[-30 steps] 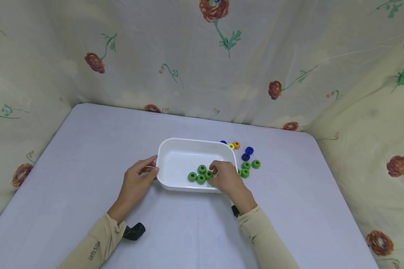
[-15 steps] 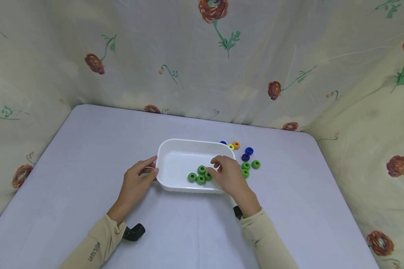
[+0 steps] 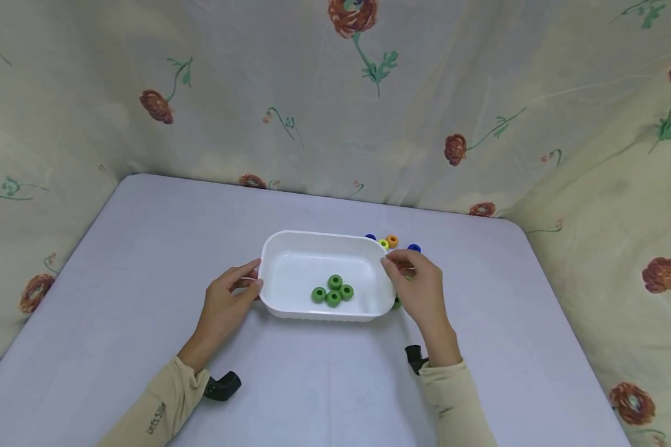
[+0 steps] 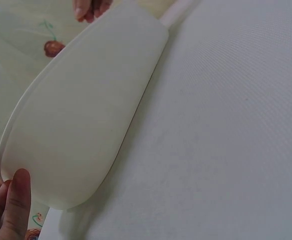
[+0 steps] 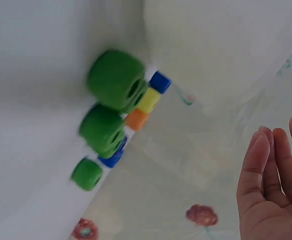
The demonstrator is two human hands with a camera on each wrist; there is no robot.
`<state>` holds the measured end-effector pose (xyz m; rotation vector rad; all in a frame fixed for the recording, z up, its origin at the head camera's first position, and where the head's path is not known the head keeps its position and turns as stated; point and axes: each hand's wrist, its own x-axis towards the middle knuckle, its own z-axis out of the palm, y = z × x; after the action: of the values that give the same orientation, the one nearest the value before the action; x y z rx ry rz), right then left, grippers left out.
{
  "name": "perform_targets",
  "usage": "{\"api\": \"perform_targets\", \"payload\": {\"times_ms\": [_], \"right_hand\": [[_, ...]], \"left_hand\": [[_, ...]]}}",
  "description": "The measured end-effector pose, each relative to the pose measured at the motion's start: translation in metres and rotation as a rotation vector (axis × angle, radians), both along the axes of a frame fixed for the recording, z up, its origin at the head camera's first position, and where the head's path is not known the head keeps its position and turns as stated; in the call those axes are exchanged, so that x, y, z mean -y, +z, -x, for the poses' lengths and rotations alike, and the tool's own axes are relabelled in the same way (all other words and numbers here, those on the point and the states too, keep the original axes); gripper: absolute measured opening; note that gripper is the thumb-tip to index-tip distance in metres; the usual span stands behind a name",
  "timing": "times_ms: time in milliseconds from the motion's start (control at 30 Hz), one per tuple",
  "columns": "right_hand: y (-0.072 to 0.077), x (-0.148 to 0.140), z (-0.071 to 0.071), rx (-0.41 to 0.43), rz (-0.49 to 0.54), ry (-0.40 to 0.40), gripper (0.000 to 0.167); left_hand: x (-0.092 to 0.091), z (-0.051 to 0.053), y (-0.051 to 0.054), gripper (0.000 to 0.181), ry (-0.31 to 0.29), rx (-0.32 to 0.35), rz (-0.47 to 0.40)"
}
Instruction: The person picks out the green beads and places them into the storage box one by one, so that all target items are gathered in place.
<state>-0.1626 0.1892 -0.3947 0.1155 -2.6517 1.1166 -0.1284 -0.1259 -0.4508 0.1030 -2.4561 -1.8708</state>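
A white plastic tray (image 3: 299, 264) lies in the middle of the table with several green beads (image 3: 334, 282) together on its floor. At its left end my left hand (image 3: 223, 304) holds the rim; the thumb (image 4: 18, 197) presses the outer wall in the left wrist view. My right hand (image 3: 422, 288) hovers above the tray's right end and holds nothing. Its fingers (image 5: 254, 170) are straight and the thumb stands apart in the right wrist view. Below that hand, more green beads (image 5: 116, 80) lie beside the tray, partly hidden in the head view.
Behind the green beads lie blue (image 3: 414, 248), yellow (image 3: 384, 244) and orange (image 3: 392, 240) beads, near the tray's far right corner. A pale cloth covers the table (image 3: 173, 248). A flowered curtain (image 3: 313, 124) hangs behind it and at both sides.
My right hand has left the green beads inside the tray and moved right, out over the tray's right rim. The left hand and the tray stay where they were.
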Motion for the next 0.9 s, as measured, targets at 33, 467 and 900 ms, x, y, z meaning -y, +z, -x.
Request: {"api": "perform_targets", "payload": {"times_ms": [33,467,900], "right_hand": [[-0.001,-0.004,-0.001,0.007,0.01,-0.032,0.019],[-0.035,-0.046,-0.005,0.129,0.051,-0.211,0.021],[-0.054,-0.071,0.0,0.276,0.067,-0.191,0.03]], "left_hand": [[0.0,0.0,0.0,0.045,0.001,0.002,0.001],[0.0,0.001,-0.003,0.046,-0.001,-0.011,0.01],[0.0,0.0,-0.001,0.046,0.001,-0.009,0.016]]}}
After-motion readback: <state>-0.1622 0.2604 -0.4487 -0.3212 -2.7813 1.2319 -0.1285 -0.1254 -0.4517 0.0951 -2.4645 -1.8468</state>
